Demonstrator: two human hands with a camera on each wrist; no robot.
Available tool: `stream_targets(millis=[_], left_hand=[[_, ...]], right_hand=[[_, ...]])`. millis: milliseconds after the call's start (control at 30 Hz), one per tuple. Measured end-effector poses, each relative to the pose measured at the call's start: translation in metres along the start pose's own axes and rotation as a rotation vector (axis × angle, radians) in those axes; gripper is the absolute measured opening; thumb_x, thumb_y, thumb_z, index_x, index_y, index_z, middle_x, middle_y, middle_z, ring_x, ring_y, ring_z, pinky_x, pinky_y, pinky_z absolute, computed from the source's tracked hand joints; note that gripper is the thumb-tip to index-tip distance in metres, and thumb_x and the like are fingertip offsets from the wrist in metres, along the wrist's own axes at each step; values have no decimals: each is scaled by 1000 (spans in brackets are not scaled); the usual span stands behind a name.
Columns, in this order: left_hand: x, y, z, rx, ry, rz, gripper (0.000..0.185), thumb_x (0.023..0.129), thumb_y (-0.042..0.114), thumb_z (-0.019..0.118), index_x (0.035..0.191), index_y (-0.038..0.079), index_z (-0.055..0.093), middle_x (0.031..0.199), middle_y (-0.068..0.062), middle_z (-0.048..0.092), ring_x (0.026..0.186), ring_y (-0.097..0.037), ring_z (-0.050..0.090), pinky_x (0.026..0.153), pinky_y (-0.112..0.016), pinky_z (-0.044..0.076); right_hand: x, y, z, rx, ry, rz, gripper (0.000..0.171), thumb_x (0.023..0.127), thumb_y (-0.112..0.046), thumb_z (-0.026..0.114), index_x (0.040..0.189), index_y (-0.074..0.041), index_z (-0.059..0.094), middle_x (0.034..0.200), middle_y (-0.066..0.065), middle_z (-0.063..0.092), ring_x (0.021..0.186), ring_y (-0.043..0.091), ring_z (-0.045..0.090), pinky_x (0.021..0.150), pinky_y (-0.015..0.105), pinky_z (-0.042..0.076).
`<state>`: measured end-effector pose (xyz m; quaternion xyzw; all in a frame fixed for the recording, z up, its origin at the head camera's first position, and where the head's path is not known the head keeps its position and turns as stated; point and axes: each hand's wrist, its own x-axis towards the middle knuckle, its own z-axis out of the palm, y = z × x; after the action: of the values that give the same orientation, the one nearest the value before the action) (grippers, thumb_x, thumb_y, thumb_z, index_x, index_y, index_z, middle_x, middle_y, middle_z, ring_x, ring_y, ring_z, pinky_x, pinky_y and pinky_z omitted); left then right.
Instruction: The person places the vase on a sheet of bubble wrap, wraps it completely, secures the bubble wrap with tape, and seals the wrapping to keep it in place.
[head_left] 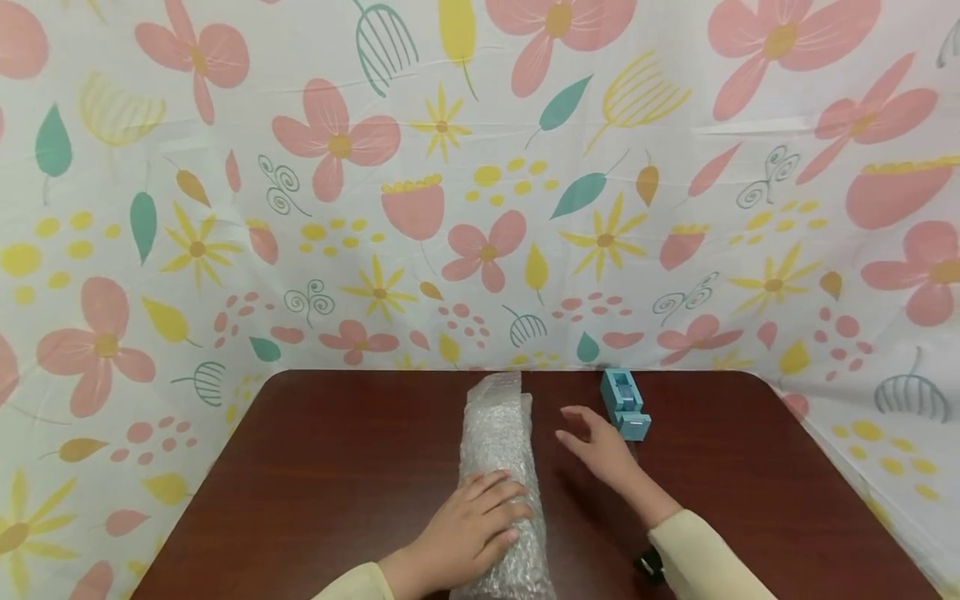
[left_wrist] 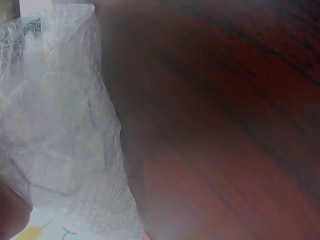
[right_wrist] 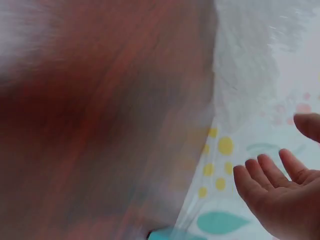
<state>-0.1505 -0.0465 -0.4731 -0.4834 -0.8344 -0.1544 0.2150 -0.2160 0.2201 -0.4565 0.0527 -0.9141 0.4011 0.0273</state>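
Observation:
A long bundle of clear bubble wrap [head_left: 495, 433] lies on the table, running from the near side to the far edge. My left hand [head_left: 472, 525] rests across its nearer half with the fingers laid over the top. The left wrist view shows the crinkled wrap [left_wrist: 60, 115] up close, and a bit of the hand [left_wrist: 12, 215] at the lower left. To the right of the bundle, my right hand [head_left: 603, 450] hovers with loosely bent fingers and nothing in them. A light blue tape dispenser [head_left: 626, 407] stands just beyond that hand.
The dark brown wooden table [head_left: 352, 442] has rounded far corners. Behind it hangs a white cloth [head_left: 480, 108] printed with flowers and leaves. A small black object [head_left: 649, 565] shows beside the right sleeve [head_left: 701, 554].

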Motion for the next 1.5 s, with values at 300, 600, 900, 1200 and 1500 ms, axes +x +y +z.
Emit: stream_targets(millis=[300,600,900,1200,1500], left_hand=[[-1,-1,-1,22,27,0,26,109,33,43,128,29,62,139,7,62,138,-20,55,109,-42,49],[1,-1,-1,30,33,1,26,109,33,44,128,29,61,139,6,61,138,-20,55,109,-42,49],[-1,-1,-1,44,15,-9,25,108,32,47,128,29,62,140,6,61,139,-20,54,110,-41,49],[-1,1,1,46,36,-3,25,108,32,47,128,29,62,139,6,62,137,-20,55,108,-41,50],[-3,0,1,22,30,-13,26,109,32,44,129,28,61,140,6,61,139,-20,54,110,-41,49]], right_hand=[[-29,28,-35,84,31,119,35,104,-27,59,129,-3,65,125,16,70,103,16,64,80,26,53],[-28,57,-59,301,89,357,46,108,-23,48,144,6,46,137,27,58,91,-7,61,84,21,57],[-17,80,-63,471,82,458,53,108,-21,46,153,7,36,130,17,62,85,-17,53,82,16,56],[-12,90,-61,528,91,461,51,106,-21,53,147,8,45,105,-17,59,84,-13,56,79,15,55],[-6,94,-58,559,136,489,26,101,-31,65,118,-13,73,97,-20,57,84,-6,58,77,13,55]])
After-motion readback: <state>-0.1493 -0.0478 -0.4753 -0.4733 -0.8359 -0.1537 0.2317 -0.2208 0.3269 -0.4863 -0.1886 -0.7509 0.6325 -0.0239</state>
